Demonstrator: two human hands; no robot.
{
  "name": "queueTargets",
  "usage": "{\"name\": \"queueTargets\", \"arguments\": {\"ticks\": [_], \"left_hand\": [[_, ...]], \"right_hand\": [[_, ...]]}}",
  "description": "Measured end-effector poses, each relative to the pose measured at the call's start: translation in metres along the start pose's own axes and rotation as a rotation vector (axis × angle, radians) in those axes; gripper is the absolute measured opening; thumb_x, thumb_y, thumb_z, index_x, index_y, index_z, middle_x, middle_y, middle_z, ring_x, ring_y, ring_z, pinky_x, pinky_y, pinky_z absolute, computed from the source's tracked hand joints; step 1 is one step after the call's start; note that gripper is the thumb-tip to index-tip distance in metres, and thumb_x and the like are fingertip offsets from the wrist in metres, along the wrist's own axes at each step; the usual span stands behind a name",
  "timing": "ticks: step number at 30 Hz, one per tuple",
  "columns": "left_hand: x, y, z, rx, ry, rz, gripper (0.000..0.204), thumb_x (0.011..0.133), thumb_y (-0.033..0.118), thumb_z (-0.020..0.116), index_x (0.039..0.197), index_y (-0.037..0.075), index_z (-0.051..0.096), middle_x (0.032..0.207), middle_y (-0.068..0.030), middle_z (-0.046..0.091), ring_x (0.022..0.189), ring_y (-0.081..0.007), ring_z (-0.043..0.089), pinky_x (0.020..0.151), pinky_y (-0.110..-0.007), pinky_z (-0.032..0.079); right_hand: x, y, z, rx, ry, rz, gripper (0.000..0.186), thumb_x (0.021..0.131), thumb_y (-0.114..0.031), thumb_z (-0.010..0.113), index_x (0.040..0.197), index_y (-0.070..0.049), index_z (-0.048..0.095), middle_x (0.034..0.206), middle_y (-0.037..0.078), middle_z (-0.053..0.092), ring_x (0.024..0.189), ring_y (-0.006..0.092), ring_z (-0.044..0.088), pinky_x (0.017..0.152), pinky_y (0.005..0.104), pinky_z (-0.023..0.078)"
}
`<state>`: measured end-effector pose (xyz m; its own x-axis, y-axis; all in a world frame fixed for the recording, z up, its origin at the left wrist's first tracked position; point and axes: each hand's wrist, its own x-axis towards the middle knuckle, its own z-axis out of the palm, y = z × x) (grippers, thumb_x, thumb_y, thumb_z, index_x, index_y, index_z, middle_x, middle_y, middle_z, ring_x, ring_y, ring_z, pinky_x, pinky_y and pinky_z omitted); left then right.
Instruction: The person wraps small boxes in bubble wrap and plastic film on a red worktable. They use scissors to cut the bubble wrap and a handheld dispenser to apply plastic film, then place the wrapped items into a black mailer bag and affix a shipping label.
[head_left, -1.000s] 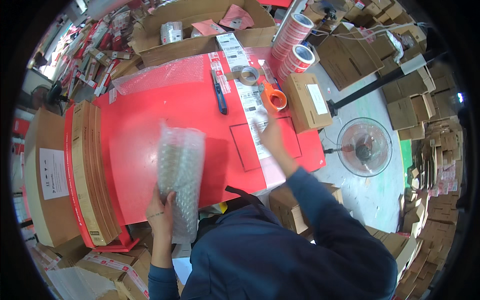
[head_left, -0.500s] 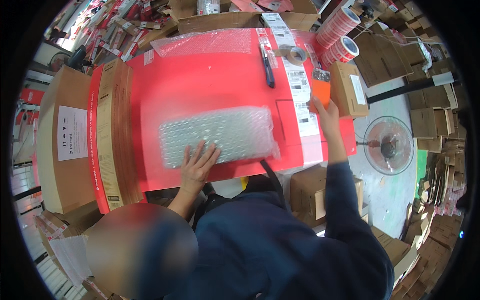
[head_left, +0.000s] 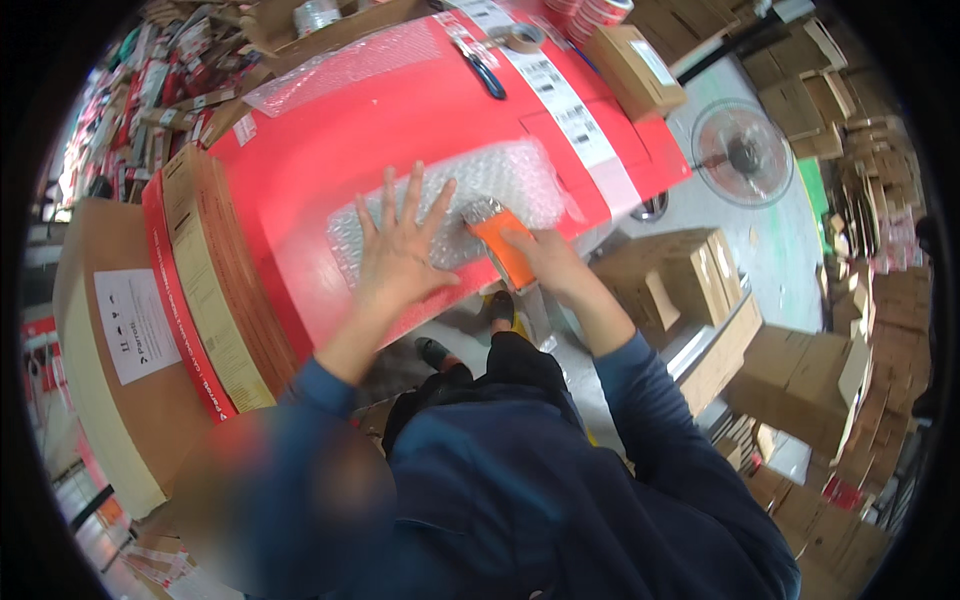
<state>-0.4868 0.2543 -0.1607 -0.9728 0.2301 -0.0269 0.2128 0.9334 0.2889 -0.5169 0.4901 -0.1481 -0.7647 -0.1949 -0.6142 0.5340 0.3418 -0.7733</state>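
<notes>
A bubble-wrapped parcel (head_left: pixel 530 175) lies crosswise near the front edge of the red tabletop (head_left: pixel 310 150). My left hand (head_left: pixel 400 255) is over its left part, fingers spread wide and palm down. My right hand (head_left: pixel 543 255) grips an orange tape dispenser (head_left: pixel 505 245), whose metal head is over the parcel's middle, right of my left hand. Beyond them lie a blue utility knife (head_left: pixel 478 68), a roll of tape (head_left: pixel 522 40) and a long strip of printed labels (head_left: pixel 555 95). A flat bubble-wrap sheet (head_left: pixel 335 60) is at the back left.
A small carton (head_left: pixel 630 75) and stacked tape rolls (head_left: pixel 585 18) sit at the back right. Flattened cartons (head_left: pixel 125 400) stand at the left. An open box (head_left: pixel 270 25) is behind the table; a fan (head_left: pixel 740 150) and several cartons (head_left: pixel 680 275) are at the right.
The parcel went from upright in my left hand to lying on the table. My right hand took up the dispenser and brought it down-left onto the parcel. The view has shifted.
</notes>
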Motion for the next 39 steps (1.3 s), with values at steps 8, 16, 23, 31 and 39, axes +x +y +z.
{"name": "queueTargets", "arguments": {"ticks": [8,16,23,31,39], "left_hand": [[0.003,0.039,0.031,0.059,-0.164,0.057,0.109,0.068,0.045,0.090,0.163,0.039,0.038,0.173,-0.0140,0.023,0.156,-0.0520,0.019,0.112,-0.084,0.022],[-0.022,0.093,0.054,0.177,-0.175,0.175,0.109,0.063,0.045,0.091,0.161,0.039,0.043,0.171,-0.0129,0.027,0.152,-0.0568,0.024,0.109,-0.084,0.025],[0.000,0.092,0.046,0.141,-0.150,0.172,0.108,0.064,0.046,0.090,0.161,0.039,0.043,0.171,-0.0140,0.030,0.148,-0.0579,0.031,0.109,-0.082,0.029],[0.049,0.060,0.024,-0.125,-0.327,0.126,0.103,0.071,0.051,0.088,0.162,0.030,0.045,0.169,-0.0198,0.036,0.152,-0.0496,0.034,0.122,-0.063,0.030],[0.134,-0.040,0.002,-0.772,-0.541,-0.004,0.084,0.087,0.037,0.081,0.160,0.014,0.047,0.164,-0.0231,0.044,0.152,-0.0341,0.043,0.123,-0.042,0.036]], "right_hand": [[-0.088,0.090,-0.015,-0.053,0.139,0.059,0.052,0.105,-0.042,0.064,0.097,0.008,0.074,0.076,0.014,0.074,0.062,0.0199,0.072,0.060,0.0336,0.056],[0.017,0.347,0.009,0.027,0.324,0.055,0.069,0.093,-0.064,0.068,0.098,0.004,0.078,0.081,0.021,0.074,0.083,0.0324,0.077,0.076,0.0463,0.056],[0.062,0.252,0.023,-0.199,0.611,0.187,0.036,0.087,-0.036,0.072,0.093,-0.001,0.078,0.090,0.022,0.077,0.088,0.0360,0.078,0.077,0.0478,0.060],[0.057,0.166,-0.004,-0.565,0.436,0.387,0.031,0.079,-0.030,0.075,0.103,-0.011,0.081,0.106,0.014,0.080,0.102,0.0359,0.077,0.083,0.0455,0.060],[0.010,0.140,-0.088,-0.349,0.073,0.240,0.076,0.077,-0.060,0.077,0.127,-0.004,0.074,0.127,0.021,0.073,0.115,0.0303,0.072,0.094,0.0384,0.056]]}}
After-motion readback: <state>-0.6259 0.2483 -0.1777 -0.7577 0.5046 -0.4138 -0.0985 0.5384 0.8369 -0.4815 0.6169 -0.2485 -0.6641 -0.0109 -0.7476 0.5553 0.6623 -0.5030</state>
